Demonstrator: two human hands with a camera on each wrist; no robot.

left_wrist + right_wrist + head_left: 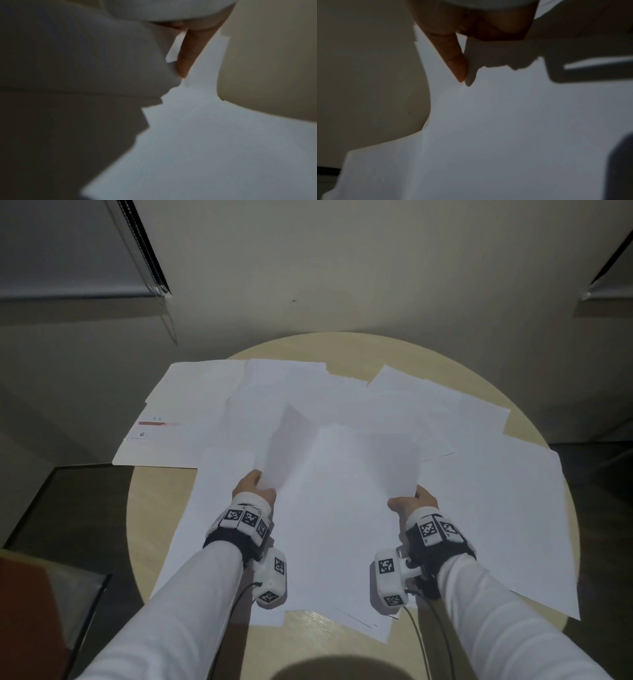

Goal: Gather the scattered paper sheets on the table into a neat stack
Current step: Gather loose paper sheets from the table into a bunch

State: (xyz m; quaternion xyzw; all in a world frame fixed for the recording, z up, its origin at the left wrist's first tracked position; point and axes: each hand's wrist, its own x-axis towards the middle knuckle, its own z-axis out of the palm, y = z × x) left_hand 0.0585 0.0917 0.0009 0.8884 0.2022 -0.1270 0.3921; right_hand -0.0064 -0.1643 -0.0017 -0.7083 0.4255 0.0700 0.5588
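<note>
Both arms were stretched forward in white sleeves, with marker-covered bands strapped at the wrists. The left hand (254, 485) was closed on the near edge of a raised sheet (284, 446). The right hand (415, 502) was closed likewise on another sheet (373, 463), thumb extended inward.

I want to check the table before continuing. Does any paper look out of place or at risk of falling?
Yes. The printed sheet with a red bar hangs over the round table's left edge, and a right-side sheet overhangs too. The rest lie askew and overlapping. The left hand and right hand each hold a lifted sheet.
</note>
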